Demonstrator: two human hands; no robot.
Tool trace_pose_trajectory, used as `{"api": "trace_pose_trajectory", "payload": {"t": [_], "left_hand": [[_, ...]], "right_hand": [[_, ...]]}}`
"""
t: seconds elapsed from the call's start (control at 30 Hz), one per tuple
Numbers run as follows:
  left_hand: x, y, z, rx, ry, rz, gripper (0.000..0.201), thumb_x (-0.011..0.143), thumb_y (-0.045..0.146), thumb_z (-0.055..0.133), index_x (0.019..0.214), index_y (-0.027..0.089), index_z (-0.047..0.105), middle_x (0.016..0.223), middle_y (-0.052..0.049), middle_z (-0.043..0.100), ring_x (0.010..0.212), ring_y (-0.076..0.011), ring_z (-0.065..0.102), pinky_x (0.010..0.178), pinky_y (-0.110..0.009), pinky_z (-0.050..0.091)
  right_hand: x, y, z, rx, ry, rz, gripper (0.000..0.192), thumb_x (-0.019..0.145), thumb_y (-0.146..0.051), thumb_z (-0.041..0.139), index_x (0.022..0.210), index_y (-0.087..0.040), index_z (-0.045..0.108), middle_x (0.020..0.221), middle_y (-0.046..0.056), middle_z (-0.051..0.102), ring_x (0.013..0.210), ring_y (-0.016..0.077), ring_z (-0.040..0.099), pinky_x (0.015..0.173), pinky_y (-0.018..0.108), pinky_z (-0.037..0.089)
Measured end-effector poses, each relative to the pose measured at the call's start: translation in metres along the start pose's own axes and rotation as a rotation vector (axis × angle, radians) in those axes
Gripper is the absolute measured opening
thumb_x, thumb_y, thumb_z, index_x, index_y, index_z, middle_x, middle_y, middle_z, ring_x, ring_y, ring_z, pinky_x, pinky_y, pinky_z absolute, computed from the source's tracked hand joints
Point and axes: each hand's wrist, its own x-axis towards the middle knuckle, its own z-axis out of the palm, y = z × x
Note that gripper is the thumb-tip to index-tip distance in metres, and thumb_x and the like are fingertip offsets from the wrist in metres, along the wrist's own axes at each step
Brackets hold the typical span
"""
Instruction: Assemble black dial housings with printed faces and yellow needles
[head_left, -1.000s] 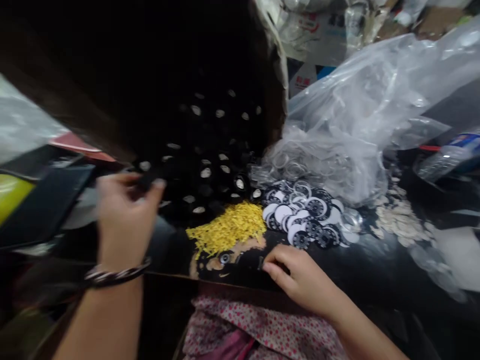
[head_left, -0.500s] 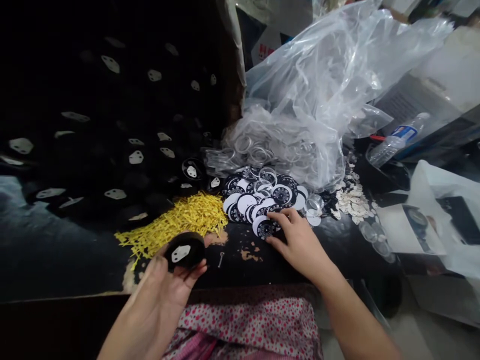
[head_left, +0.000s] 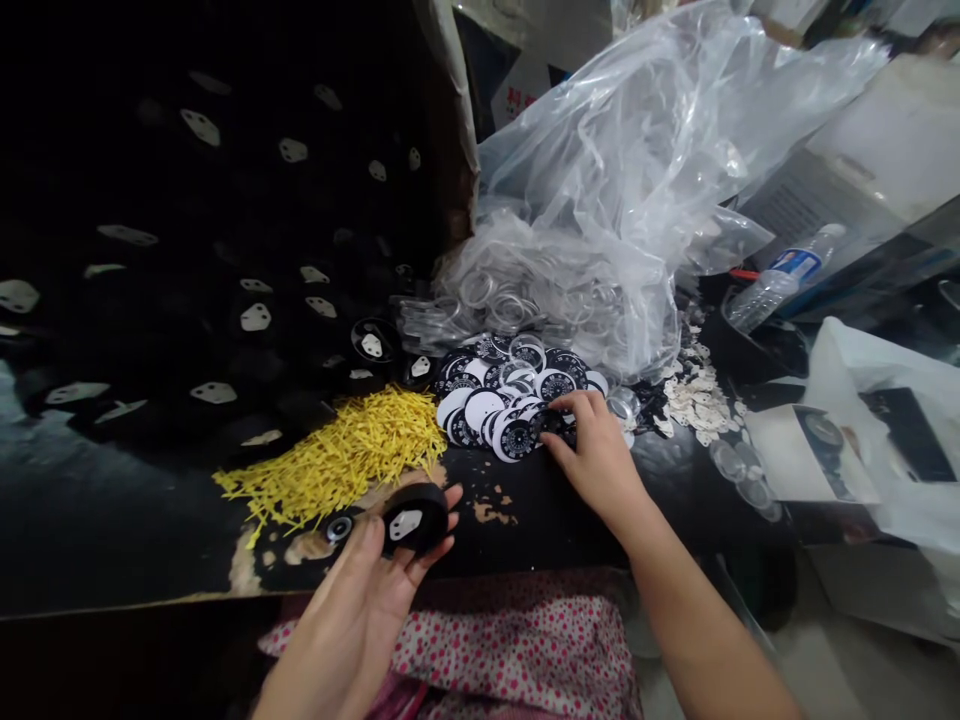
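Fingers of the left hand: curled up around a black round casing, thumb on one edge, fingertips on the other; item held just above the near edge of the dark tabletop, over a pink dotted cloth. Casing: matte black, disc-shaped, with a pale shield-shaped plate at its centre.

Right hand: fingertips drawn together on one printed dial disc at the near edge of the dial pile; whether the disc is lifted or only pressed is unclear.

Dial pile: thin flat circles, some showing black faces with white markings, others plain white backs, overlapping loosely.

Clear plastic bag: crinkled, translucent, slumped open behind the dials; contents are transparent rings, spilling from its mouth onto the table.

Yellow sticks: small, thin, heaped in a loose mound left of the dials.

Black casings heap: large dark mass at left, each piece with the same pale plate.

Pale flakes: small off-white flat pieces scattered right of the dials.

Plastic bottle: clear, lying on its side at right.
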Motion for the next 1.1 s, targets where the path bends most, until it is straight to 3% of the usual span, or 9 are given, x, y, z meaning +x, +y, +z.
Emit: {"api": "trace_pose_trajectory", "payload": {"t": [0.13,0.33,0.43,0.53,0.6,0.8,0.93,1.1], "left_hand": [[0.0,-0.001,0.001,-0.018,0.003,-0.035,0.04,0.085,0.052,0.063,0.11,0.023,0.072,0.12,-0.011,0.071,0.114,-0.0291,0.064,0.083,-0.034,0.059],[-0.004,0.0,0.005,-0.031,0.016,0.159,0.042,0.078,0.055,0.07,0.103,0.021,0.074,0.118,-0.008,0.072,0.124,-0.0267,0.057,0.111,-0.036,0.04],[-0.005,0.001,0.004,-0.057,-0.004,0.131,0.04,0.078,0.054,0.071,0.101,0.021,0.075,0.117,-0.007,0.072,0.12,-0.026,0.061,0.109,-0.036,0.043],[-0.004,0.003,0.004,-0.125,0.026,0.15,0.039,0.082,0.053,0.067,0.104,0.021,0.074,0.119,-0.008,0.071,0.121,-0.0257,0.06,0.104,-0.035,0.048],[-0.002,0.003,0.006,-0.128,0.062,0.15,0.036,0.085,0.05,0.064,0.107,0.022,0.073,0.121,-0.009,0.071,0.122,-0.0257,0.06,0.102,-0.037,0.05],[-0.003,-0.007,0.004,0.079,0.065,0.04,0.039,0.081,0.047,0.071,0.116,0.031,0.071,0.139,-0.002,0.06,0.13,-0.0256,0.053,0.109,-0.037,0.043],[0.0,-0.012,-0.007,0.318,-0.003,0.167,0.038,0.086,0.046,0.066,0.123,0.039,0.066,0.144,0.005,0.055,0.138,-0.0205,0.043,0.115,-0.032,0.033],[0.004,-0.012,-0.012,0.377,-0.107,0.156,0.036,0.087,0.045,0.064,0.122,0.036,0.067,0.141,0.003,0.059,0.136,-0.023,0.047,0.108,-0.031,0.043]], "right_hand": [[-0.004,-0.019,0.003,0.343,-0.092,0.095,0.007,0.087,-0.022,0.061,0.093,-0.02,0.06,0.087,0.002,0.066,0.079,0.0183,0.063,0.076,0.035,0.051],[-0.024,-0.067,0.014,0.628,-0.38,-0.072,0.028,0.089,-0.015,0.055,0.114,-0.024,0.064,0.105,0.003,0.067,0.092,0.0162,0.064,0.081,0.031,0.05],[-0.025,-0.073,0.02,0.727,-0.379,-0.009,0.038,0.085,-0.013,0.058,0.121,-0.024,0.061,0.101,0.003,0.066,0.087,0.0161,0.062,0.076,0.031,0.051],[-0.025,-0.072,0.021,0.847,-0.304,0.104,0.022,0.085,-0.018,0.061,0.106,-0.021,0.064,0.088,0.001,0.065,0.076,0.0146,0.061,0.07,0.031,0.051],[-0.025,-0.075,0.019,0.848,-0.245,0.088,0.014,0.087,-0.019,0.06,0.1,-0.022,0.066,0.088,0.001,0.065,0.078,0.0145,0.061,0.073,0.031,0.051],[-0.026,-0.093,0.016,0.618,-0.182,-0.115,0.02,0.09,-0.012,0.056,0.102,-0.023,0.068,0.093,0.001,0.062,0.085,0.0137,0.059,0.079,0.03,0.048],[-0.025,-0.094,0.018,0.568,-0.23,-0.038,0.01,0.087,-0.014,0.06,0.095,-0.02,0.06,0.087,0.0,0.062,0.079,0.0139,0.057,0.073,0.029,0.046],[-0.021,-0.087,0.02,0.606,-0.292,0.053,0.007,0.085,-0.02,0.061,0.09,-0.021,0.055,0.08,-0.002,0.059,0.071,0.0126,0.055,0.066,0.028,0.043]]}}
